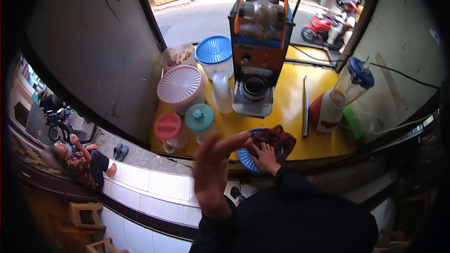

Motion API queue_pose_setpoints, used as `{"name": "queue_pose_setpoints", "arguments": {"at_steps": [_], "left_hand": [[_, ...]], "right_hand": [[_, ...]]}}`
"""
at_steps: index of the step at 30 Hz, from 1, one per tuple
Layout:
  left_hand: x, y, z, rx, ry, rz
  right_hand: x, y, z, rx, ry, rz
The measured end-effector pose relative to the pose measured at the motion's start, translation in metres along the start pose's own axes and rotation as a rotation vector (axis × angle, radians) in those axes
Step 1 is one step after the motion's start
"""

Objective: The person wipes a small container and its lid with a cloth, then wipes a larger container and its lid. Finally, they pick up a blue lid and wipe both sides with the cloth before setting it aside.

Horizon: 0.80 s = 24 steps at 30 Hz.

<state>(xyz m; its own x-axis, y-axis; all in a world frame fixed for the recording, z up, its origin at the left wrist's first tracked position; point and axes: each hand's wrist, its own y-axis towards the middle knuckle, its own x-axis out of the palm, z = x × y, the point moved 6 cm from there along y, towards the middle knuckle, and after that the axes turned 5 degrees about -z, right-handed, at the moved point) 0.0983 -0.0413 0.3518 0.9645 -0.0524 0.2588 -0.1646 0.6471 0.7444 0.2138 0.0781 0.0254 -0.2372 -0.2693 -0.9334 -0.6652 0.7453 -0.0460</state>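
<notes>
My left hand (216, 171) is raised close to the camera, with its fingers stretched out and apart. It is slightly blurred and holds nothing. Lower down, by the front edge of the yellow counter (285, 89), my right hand (266, 158) grips a crumpled dark reddish-brown cloth (281, 137). The cloth lies over part of a blue ridged lid (245, 158), whose left side shows under the hand. My right fingers press on the cloth's near left side, and their tips are partly lost in its folds.
A cup-sealing machine (259, 61) stands behind clear cups (222, 93). Lidded tubs stand left, including a pink-lidded one (180, 85) and a blue-lidded one (214, 50). A blender (330, 105) and a metal tube (306, 106) are right. A person (84, 161) sits on the tiled ledge.
</notes>
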Motion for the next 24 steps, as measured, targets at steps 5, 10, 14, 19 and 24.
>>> {"name": "queue_pose_setpoints", "arguments": {"at_steps": [5,10,14,19,24], "left_hand": [[0.026,0.002,0.085,0.331,-0.515,-0.258],[0.043,0.011,0.092,0.402,-0.599,-0.385],[0.064,0.02,0.096,0.47,-0.707,-0.496],[0.074,0.009,0.106,0.529,-0.703,-0.444],[0.071,-0.011,0.115,0.511,-0.573,-0.263]], "right_hand": [[-0.002,-0.001,0.0,-0.013,-0.026,0.022],[-0.001,0.001,0.0,0.003,-0.004,0.004],[-0.001,0.001,0.001,-0.001,-0.013,0.037],[-0.002,0.001,-0.002,-0.021,-0.031,0.039],[0.001,0.006,-0.002,-0.003,-0.06,0.036]]}}
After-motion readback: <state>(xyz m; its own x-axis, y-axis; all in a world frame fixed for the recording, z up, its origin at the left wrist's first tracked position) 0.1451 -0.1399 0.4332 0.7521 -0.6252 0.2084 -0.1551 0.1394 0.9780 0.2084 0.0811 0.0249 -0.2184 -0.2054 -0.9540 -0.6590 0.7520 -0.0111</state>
